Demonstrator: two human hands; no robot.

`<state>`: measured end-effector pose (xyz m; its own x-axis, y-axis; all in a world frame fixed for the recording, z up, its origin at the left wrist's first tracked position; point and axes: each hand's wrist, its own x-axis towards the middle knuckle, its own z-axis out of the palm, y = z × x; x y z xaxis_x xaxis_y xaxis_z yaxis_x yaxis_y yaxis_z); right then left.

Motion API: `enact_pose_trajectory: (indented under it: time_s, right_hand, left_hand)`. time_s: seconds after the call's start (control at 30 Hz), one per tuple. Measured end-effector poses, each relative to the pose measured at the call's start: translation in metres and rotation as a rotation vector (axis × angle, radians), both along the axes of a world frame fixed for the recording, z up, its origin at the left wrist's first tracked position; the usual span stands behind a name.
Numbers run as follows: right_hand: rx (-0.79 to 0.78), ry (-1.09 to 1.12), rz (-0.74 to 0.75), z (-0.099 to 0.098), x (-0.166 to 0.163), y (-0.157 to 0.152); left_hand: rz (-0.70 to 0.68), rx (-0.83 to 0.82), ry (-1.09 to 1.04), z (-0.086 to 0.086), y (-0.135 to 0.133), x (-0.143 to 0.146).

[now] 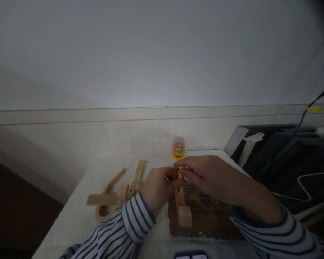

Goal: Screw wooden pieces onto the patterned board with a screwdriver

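Observation:
My left hand [160,187] and my right hand [210,176] meet over the top edge of a brown wooden board [202,219] with engraved lines. Both hands are closed around a small yellow-handled tool [180,173], which stands upright between their fingers. An upright pale wooden block [184,214] is attached at the board's left side, just below the tool. Both sleeves are striped blue and white.
Loose pale wooden pieces [116,196] lie to the left on the white table [78,216]. A small yellow-based clear container [178,147] stands at the table's back edge by the wall. Dark equipment with cables [286,158] fills the right side. A phone's edge [191,255] shows at the bottom.

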<state>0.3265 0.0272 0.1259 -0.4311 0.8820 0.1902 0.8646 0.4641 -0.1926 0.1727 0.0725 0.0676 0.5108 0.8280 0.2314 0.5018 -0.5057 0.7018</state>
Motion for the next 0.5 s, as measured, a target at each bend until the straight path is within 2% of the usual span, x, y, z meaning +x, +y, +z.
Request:
enact_pose_trajectory:
  time_s: [0.1, 0.3, 0.5]
  right_hand:
    - [0.008, -0.007, -0.009, 0.000, 0.000, 0.000]
    - [0.080, -0.028, -0.030, -0.002, 0.001, 0.001]
    - [0.081, -0.076, -0.070, -0.001, -0.001, 0.000]
  left_hand:
    - [-0.026, -0.011, -0.012, -0.001, 0.001, 0.000]
    - [-0.146, -0.075, -0.084, -0.007, 0.006, -0.002]
    - [-0.273, -0.171, -0.191, -0.012, 0.011, -0.004]
